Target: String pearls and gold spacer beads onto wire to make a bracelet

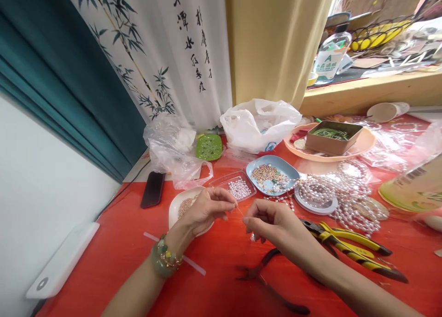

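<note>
Near the middle of the table, my left hand pinches a thin, pale strand; whether it is wire or thread I cannot tell. The strand runs toward the closed fingertips of my right hand, which pinch its other end. Something small and shiny, perhaps beads, shows below the right fingers. Partly behind my left hand is a white dish of small gold beads. Just beyond, a clear tray holds pearl-like beads, and a blue dish holds gold and mixed beads.
Black-handled pliers lie below my right hand, yellow-black pliers beside its forearm. Pearl strands spread at the right, near a cup. Plastic bags, a green dish and a phone stand farther back. A clear strip lies by my left wrist.
</note>
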### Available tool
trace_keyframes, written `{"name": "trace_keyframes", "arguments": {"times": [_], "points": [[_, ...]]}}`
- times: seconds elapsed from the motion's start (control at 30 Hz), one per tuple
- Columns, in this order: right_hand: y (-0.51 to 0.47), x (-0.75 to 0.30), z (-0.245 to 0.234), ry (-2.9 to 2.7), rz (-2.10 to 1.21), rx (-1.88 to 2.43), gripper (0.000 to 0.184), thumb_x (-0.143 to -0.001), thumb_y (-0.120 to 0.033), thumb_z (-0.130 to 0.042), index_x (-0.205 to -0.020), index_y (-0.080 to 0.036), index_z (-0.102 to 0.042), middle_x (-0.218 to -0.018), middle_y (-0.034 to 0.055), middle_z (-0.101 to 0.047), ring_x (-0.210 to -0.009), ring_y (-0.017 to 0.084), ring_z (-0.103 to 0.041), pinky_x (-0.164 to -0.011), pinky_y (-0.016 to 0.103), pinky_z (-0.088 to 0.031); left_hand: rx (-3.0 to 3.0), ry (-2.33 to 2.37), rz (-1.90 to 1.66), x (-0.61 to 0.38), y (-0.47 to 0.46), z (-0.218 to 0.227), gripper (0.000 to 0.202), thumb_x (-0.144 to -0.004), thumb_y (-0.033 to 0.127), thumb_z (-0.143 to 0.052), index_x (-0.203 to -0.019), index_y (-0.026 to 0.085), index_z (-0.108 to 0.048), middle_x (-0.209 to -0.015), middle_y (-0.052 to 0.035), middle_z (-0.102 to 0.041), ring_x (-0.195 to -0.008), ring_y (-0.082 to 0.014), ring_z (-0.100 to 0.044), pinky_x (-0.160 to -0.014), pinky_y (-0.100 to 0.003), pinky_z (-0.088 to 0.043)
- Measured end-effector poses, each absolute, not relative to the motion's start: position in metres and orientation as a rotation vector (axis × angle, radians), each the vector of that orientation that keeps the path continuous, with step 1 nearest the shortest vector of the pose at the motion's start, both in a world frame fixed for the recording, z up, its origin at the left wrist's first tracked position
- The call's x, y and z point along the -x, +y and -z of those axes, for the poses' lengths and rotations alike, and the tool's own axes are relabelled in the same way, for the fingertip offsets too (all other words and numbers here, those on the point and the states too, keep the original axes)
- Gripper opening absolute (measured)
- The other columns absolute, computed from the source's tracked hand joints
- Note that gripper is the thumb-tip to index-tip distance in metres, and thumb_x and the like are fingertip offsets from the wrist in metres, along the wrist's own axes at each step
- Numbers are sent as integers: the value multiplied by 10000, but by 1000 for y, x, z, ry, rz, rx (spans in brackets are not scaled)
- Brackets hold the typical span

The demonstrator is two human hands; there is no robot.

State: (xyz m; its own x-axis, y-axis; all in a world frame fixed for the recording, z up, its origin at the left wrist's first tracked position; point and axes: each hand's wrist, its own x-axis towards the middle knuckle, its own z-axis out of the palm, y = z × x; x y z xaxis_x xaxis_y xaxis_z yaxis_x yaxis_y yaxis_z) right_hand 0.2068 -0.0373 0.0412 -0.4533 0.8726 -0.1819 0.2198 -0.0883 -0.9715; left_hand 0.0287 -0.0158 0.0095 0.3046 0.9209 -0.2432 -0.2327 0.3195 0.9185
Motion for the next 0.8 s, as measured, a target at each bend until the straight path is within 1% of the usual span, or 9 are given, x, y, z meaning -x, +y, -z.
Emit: {"name": "trace_keyframes", "arguments": {"times": [0.27,0.8], "points": [[-36,-207,-38,-1656,-1590,1174,93,-685,-191,-460,-603,-173,-500,-568,-8,-536,-502,104,-516,-491,234,-413,-940,937,-905,-31,-16,-13,103,-522,131,-749,-603,126,-686,-618,-10,-604,-505,-61,-510,-389,-131,-373],[-38,-207,-37,-1648,-1608,1160,93,-672,-163,-452,-587,-174,-488,-526,-29,-514,-476,90,-499,-472,212,-391,-983,937,-893,-31,-17,-13,70,-543,123,-726,-602,138,-692,-629,-9,-591,-519,-67,-504,-384,-134,-366]]}}
